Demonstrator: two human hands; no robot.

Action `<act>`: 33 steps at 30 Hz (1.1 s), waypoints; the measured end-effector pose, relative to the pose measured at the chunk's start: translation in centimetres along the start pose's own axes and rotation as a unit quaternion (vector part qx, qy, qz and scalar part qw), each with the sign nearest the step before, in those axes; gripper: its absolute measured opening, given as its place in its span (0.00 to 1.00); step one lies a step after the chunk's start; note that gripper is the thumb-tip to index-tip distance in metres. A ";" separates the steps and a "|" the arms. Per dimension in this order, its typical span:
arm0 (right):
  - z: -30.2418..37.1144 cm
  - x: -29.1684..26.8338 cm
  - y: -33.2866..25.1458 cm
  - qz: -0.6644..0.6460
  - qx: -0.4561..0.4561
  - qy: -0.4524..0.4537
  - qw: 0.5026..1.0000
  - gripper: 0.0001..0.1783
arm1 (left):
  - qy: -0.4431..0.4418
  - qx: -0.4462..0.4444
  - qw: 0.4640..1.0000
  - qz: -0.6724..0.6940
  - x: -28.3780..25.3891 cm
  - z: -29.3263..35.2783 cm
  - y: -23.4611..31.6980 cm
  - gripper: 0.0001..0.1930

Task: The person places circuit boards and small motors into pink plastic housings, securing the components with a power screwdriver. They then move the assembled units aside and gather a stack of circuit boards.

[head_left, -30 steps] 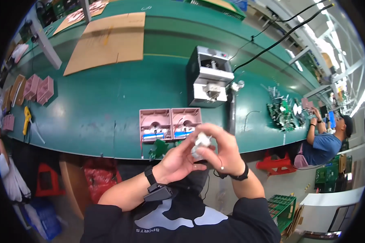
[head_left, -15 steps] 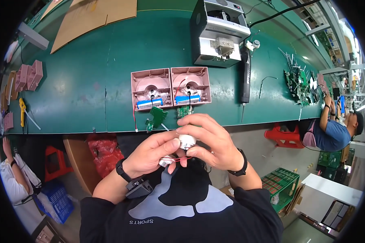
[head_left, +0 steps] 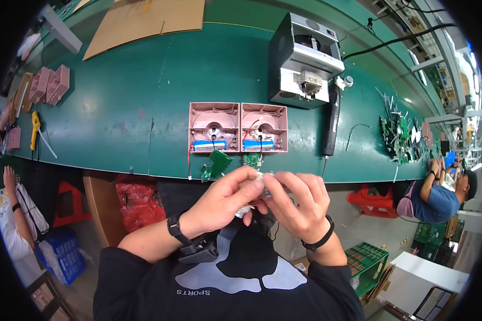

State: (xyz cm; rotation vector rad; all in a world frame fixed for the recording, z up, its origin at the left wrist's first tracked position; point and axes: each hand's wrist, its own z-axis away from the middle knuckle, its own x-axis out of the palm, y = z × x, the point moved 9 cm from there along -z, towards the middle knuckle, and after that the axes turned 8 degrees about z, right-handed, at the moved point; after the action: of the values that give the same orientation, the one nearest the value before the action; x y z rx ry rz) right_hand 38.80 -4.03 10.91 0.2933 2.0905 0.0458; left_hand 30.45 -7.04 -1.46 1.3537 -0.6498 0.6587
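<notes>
Just in front of the bench edge, my left hand (head_left: 227, 198) and my right hand (head_left: 300, 206) meet, with fingertips closed on a small white-and-silver round part (head_left: 266, 191). Fingers cover most of it. A second silvery piece (head_left: 243, 211) shows below my left fingers, with thin red wire beside it. Beyond my hands sit two pink plastic housings (head_left: 191, 125) side by side, open side up, each containing a blue battery cell (head_left: 210, 145). Green circuit boards (head_left: 218, 163) lie against their near edges, wired to them.
A grey-black boxy machine (head_left: 305, 59) stands behind, with a black electric screwdriver (head_left: 332, 120) beside it. Cable ties and boards heap (head_left: 401, 131) at right. Yellow-handled cutters (head_left: 35, 128), more pink housings (head_left: 58, 84) and cardboard (head_left: 144, 24) lie leftward. A co-worker (head_left: 436, 198) sits far right.
Both hands have closed in on the white-and-silver part, hiding more of it. My right fingers now pinch at its top. The whole view has shifted slightly.
</notes>
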 end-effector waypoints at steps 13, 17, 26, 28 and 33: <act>1.6 -0.1 5.5 -0.046 0.236 0.143 0.960 0.21 | -0.043 -0.051 0.998 -0.006 -1.1 1.9 -0.9 0.14; 1.8 2.6 7.5 -0.148 0.309 0.093 0.935 0.20 | -0.034 -0.062 0.997 -0.015 -3.2 4.3 -1.3 0.13; -0.9 6.4 7.0 -0.132 0.218 -0.024 0.967 0.17 | -0.021 -0.050 0.998 -0.043 -5.0 6.1 -1.1 0.14; -1.5 7.5 6.7 -0.119 0.185 -0.069 0.973 0.17 | -0.024 -0.051 0.997 -0.048 -4.8 6.0 -1.0 0.15; -2.9 8.5 6.4 -0.067 0.078 -0.071 0.992 0.19 | -0.035 -0.063 0.995 -0.070 -4.6 5.6 -1.2 0.15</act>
State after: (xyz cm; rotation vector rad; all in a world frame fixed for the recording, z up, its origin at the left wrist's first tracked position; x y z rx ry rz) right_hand 33.38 4.35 6.22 0.2426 1.9708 -0.2137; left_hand 28.06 -13.00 -5.13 1.2958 -0.6352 0.4516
